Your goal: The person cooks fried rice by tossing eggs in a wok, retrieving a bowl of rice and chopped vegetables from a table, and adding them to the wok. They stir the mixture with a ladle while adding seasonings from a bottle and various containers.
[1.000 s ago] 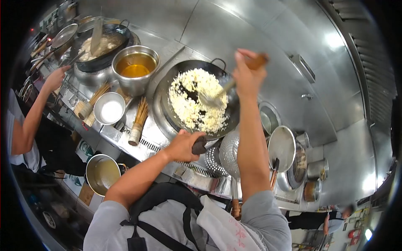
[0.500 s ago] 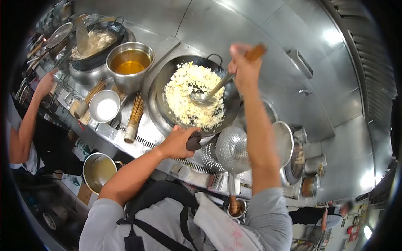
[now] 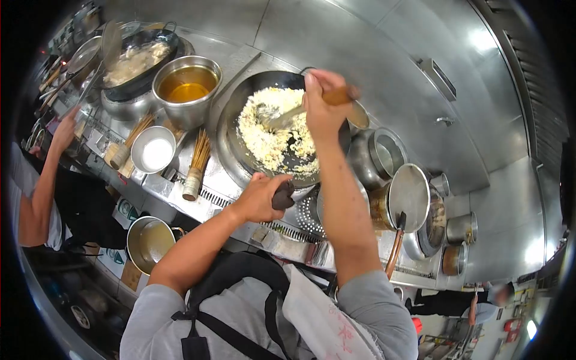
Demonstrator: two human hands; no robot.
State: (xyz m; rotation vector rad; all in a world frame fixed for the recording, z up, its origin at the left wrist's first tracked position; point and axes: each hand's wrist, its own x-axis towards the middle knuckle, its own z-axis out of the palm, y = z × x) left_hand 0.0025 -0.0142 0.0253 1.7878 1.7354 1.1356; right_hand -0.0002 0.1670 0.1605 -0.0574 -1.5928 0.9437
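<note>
At near rim of wok [image 3: 282,79], left hand [image 3: 260,198] clamped on dark cloth [image 3: 282,196]; whether it grips metal too, cannot tell. Right hand [image 3: 326,108], apart from left, closed round handle of ladle [image 3: 289,117], its head in rice [image 3: 261,139] inside wok. Hard sweep could fling rice over rim; slipping cloth could bare left hand to heat. Farther left: bamboo brush [image 3: 194,174], pot [image 3: 185,114].

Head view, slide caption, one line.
Right hand holds a ladle in pale, grainy food in a wok; left hand grips a dark object at the wok's near side.
</note>
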